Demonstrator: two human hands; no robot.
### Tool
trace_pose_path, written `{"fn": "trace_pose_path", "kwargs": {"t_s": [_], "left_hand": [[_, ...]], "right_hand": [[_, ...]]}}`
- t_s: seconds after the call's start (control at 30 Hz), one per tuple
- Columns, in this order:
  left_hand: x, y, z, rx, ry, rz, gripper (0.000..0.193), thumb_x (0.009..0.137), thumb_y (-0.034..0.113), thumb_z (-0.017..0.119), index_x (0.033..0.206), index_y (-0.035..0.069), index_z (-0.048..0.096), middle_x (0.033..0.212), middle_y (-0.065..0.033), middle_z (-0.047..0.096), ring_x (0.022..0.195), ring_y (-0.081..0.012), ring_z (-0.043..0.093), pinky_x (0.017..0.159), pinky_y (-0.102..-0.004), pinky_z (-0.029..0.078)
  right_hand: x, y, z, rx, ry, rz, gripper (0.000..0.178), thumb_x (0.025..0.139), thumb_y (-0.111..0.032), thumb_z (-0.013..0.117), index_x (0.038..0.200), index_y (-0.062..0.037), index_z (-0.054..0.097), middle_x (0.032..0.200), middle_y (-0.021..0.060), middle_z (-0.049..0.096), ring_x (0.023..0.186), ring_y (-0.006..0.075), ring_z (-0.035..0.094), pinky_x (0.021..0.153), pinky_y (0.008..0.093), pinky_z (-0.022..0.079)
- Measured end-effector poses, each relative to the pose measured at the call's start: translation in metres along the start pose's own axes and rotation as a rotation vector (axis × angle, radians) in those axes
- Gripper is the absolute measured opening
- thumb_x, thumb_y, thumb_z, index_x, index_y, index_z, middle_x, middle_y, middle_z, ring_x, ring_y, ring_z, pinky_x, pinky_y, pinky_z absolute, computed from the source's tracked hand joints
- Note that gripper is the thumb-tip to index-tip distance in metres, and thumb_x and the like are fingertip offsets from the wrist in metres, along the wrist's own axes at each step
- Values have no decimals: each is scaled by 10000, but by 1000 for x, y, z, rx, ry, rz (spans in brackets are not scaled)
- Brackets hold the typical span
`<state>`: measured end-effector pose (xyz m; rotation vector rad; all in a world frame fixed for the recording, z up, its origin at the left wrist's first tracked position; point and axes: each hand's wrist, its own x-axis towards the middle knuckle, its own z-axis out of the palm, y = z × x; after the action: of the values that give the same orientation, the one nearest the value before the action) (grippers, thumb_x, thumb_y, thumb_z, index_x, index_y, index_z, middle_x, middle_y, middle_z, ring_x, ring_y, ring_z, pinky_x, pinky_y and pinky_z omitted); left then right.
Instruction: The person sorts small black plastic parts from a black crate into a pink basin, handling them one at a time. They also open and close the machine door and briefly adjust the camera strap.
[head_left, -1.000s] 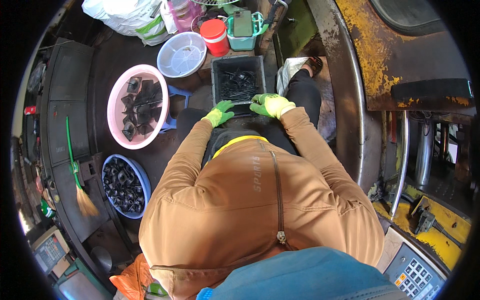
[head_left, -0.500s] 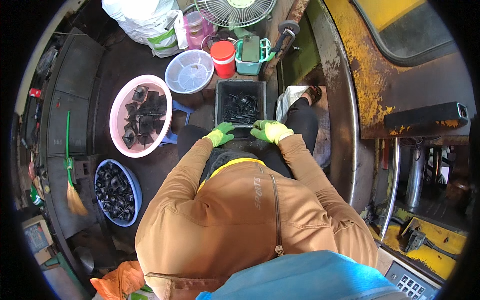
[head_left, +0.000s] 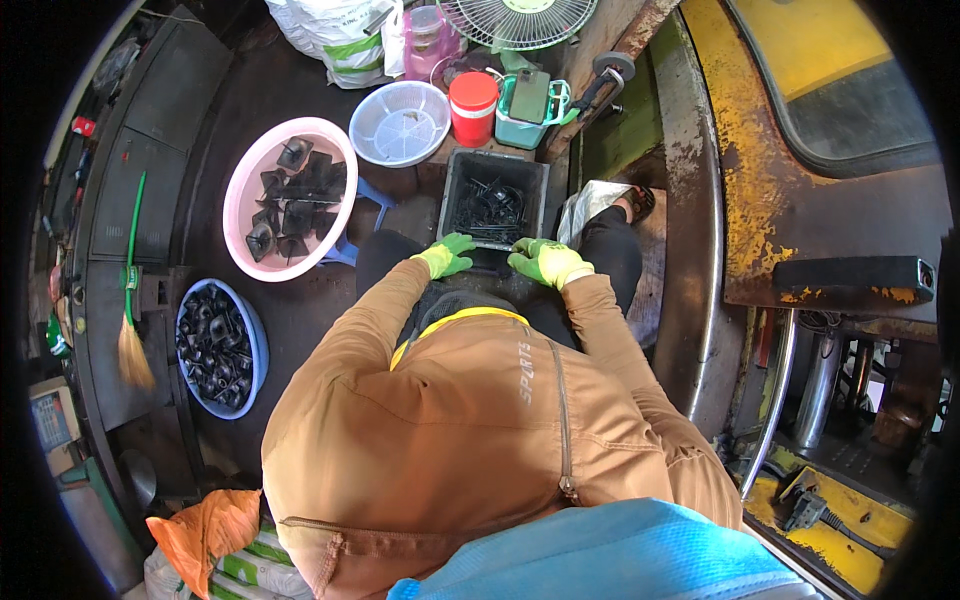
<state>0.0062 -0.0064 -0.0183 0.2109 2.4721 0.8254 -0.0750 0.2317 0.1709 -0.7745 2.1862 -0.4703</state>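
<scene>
The gloved left hand (head_left: 447, 256) and right hand (head_left: 550, 263) stand apart at the near rim of a dark bin (head_left: 496, 166); whether either grips it, I cannot tell. The bin, just beyond both, holds black parts (head_left: 490, 207). Left of the left hand is a pink basin (head_left: 234, 215).

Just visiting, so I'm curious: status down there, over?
Left hand and right hand: gloved, at near edge of bin. Black parts inside. No obstruction seen.
</scene>
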Motion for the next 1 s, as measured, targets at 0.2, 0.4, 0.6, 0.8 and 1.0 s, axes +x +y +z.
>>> {"fn": "trace_pose_path", "kwargs": {"t_s": [0.2,0.4,0.6,0.8,1.0], "left_hand": [[2,-5,3,29,19,36,547,869,367,518,1346,118,420,1471,-119,268,1372,-308,192,1125,-395,180],[3,-7,6,37,9,18,548,877,370,508,1354,119,409,1471,-111,270,1372,-299,195,1128,-390,177],[6,-13,11,35,50,48,546,863,381,506,1343,133,428,1466,-99,283,1361,-300,218,1112,-404,205],[8,-16,13,48,57,95,550,859,381,505,1344,133,426,1467,-101,280,1363,-295,213,1114,-401,198],[6,-14,11,43,60,86,537,861,371,498,1335,127,435,1460,-106,290,1358,-300,220,1109,-405,208]], "right_hand": [[-1,1,1,14,20,-17,446,847,-413,510,1135,-79,575,1083,190,610,1038,363,558,871,419,429],[-2,0,2,16,32,5,434,849,-408,503,1112,-71,579,1064,191,616,1023,366,565,864,421,432],[-2,-2,1,6,30,18,431,850,-398,503,1109,-62,577,1060,208,612,1023,366,565,863,421,433],[-3,-4,0,28,8,48,439,846,-395,506,1126,-64,574,1076,199,612,1034,363,563,870,417,432],[-5,-6,-1,14,8,64,443,843,-398,508,1132,-68,575,1080,195,613,1038,359,564,875,412,431]]}}
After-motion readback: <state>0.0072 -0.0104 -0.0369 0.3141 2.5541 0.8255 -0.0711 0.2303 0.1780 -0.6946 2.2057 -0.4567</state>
